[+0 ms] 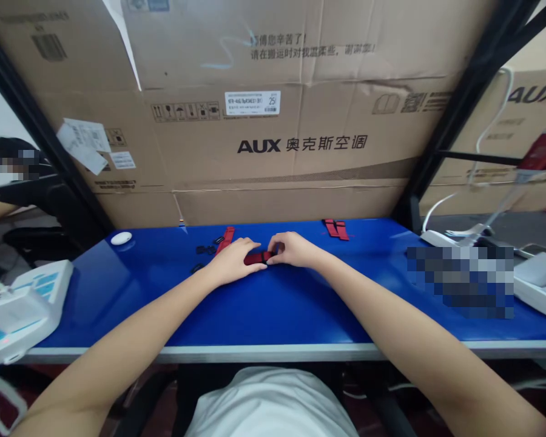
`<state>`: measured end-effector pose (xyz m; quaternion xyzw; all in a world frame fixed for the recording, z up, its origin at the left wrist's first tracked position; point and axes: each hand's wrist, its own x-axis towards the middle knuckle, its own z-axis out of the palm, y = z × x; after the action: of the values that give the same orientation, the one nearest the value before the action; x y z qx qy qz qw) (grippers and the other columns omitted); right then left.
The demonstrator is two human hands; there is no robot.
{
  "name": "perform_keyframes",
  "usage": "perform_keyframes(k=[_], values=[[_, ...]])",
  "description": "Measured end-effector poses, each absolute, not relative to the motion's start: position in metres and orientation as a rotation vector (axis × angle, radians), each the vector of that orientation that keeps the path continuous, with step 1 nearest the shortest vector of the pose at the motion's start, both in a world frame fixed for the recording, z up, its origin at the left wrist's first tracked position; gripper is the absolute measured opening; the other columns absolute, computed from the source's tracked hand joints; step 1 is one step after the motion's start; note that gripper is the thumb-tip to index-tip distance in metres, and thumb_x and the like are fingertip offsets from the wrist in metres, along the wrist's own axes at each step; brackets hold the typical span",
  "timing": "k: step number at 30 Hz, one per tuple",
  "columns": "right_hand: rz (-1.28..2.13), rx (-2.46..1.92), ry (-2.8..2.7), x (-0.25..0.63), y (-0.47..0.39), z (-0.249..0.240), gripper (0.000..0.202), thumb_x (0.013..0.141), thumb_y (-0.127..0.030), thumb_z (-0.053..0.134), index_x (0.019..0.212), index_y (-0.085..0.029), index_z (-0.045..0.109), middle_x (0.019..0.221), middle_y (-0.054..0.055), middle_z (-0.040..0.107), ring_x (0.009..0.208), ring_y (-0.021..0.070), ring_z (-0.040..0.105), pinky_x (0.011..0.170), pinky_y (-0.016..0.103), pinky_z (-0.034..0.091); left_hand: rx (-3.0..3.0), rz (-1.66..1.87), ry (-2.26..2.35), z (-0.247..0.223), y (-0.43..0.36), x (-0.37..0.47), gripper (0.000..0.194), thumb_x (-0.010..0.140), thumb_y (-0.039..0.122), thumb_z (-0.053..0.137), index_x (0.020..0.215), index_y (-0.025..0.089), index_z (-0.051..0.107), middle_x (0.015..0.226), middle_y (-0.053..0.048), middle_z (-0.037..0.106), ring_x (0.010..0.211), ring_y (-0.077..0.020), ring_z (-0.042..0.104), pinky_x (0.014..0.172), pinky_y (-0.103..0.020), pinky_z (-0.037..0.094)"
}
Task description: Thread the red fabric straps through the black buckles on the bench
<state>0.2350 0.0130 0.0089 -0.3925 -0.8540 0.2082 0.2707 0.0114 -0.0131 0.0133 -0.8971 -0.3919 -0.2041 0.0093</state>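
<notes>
A short red strap [255,258] with a black buckle piece lies between my hands on the blue table [273,315]. My left hand [237,262] holds its left end, thumb and fingers on either side. At the strap's right end, my right hand [289,249] pinches the strap by the black piece. Another red strap [226,238] lies just behind my left hand, with several small black buckles [205,249] to its left. Farther right at the back edge is a folded red strap [335,229] with a black piece on it.
A large cardboard box [200,164] stands behind the table between black frame posts. A round white object [121,238] sits at the back left. White devices with cables [50,297] are at the left, others at the right. A person sits at far left.
</notes>
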Motion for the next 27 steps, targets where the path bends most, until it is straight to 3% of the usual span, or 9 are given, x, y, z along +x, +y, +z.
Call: perform_keyframes(k=[4, 10, 16, 21, 27], values=[[0.815, -0.944, -2.246, 0.233, 0.01, 0.011, 0.025, 0.065, -0.033, 0.077, 0.084, -0.019, 0.069, 0.074, 0.0, 0.067, 0.068, 0.0157, 0.06, 0.064, 0.026, 0.042, -2.888, -0.766, -1.239, 0.01, -0.016, 0.023, 0.036, 0.078, 0.046, 0.07, 0.103, 0.02, 0.069, 0.094, -0.006, 0.069, 0.09, -0.0223, 0.063, 0.082, -0.033, 0.048], [1.431, -0.74, -1.877, 0.234, 0.008, 0.011, 0.021, 0.064, -0.033, 0.073, 0.071, -0.017, 0.062, 0.084, 0.003, 0.067, 0.078, 0.0167, 0.061, 0.076, 0.029, 0.045, -2.892, -1.044, -1.145, 0.016, -0.022, 0.021, 0.033, 0.076, 0.041, 0.073, 0.101, 0.02, 0.07, 0.093, -0.004, 0.07, 0.085, -0.0176, 0.064, 0.08, -0.029, 0.048], [1.158, -0.803, -1.94, 0.228, -0.001, 0.023, 0.019, 0.071, -0.029, 0.065, 0.06, -0.016, 0.058, 0.11, 0.006, 0.063, 0.103, 0.0198, 0.057, 0.092, 0.031, 0.04, -2.834, -0.94, -1.059, 0.017, -0.024, 0.021, 0.034, 0.079, 0.047, 0.068, 0.1, 0.02, 0.069, 0.092, -0.006, 0.069, 0.089, -0.0203, 0.064, 0.083, -0.032, 0.049], [1.024, -0.848, -2.025, 0.228, -0.004, 0.032, 0.014, 0.068, -0.028, 0.067, 0.062, -0.017, 0.061, 0.105, 0.005, 0.061, 0.097, 0.0185, 0.055, 0.087, 0.029, 0.041, -2.798, -0.914, -1.043, 0.021, -0.021, 0.016, 0.035, 0.081, 0.047, 0.066, 0.104, 0.02, 0.068, 0.098, -0.007, 0.069, 0.093, -0.0217, 0.063, 0.086, -0.034, 0.048], [1.367, -0.637, -1.682, 0.227, -0.008, 0.036, 0.012, 0.065, -0.025, 0.068, 0.06, -0.017, 0.061, 0.078, 0.001, 0.056, 0.07, 0.0124, 0.051, 0.066, 0.025, 0.041, -2.858, -0.983, -1.072, 0.034, -0.023, 0.014, 0.034, 0.079, 0.046, 0.069, 0.101, 0.02, 0.068, 0.098, -0.005, 0.071, 0.091, -0.0204, 0.064, 0.086, -0.032, 0.047]])
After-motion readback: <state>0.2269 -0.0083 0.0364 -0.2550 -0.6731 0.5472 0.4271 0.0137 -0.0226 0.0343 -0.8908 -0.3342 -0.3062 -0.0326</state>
